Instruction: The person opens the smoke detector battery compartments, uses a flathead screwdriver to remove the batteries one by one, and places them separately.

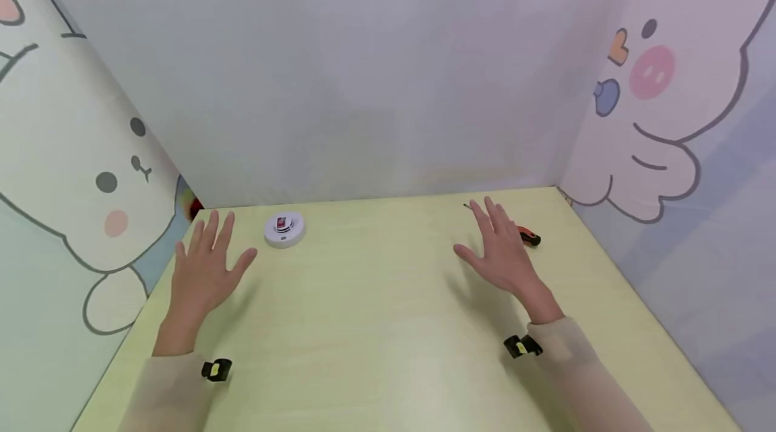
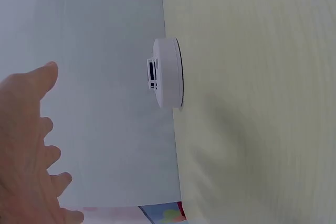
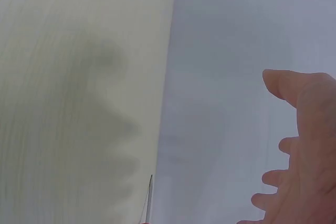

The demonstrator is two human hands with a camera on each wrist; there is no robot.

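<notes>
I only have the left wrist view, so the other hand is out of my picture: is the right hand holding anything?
Observer: No, the right hand is bare, its fingers spread above the table.
Operator: Is any tool near it?
Observer: Yes, an orange-and-black handle shows beside that hand, which partly blocks the head view of it.
Operator: I see the white round device only from its side. What marks its top?
Observer: A red patch.

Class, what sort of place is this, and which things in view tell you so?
Perhaps an indoor work booth: a pale table bordered by a plain back wall and cartoon-printed side walls, with a white round device on top.
</notes>
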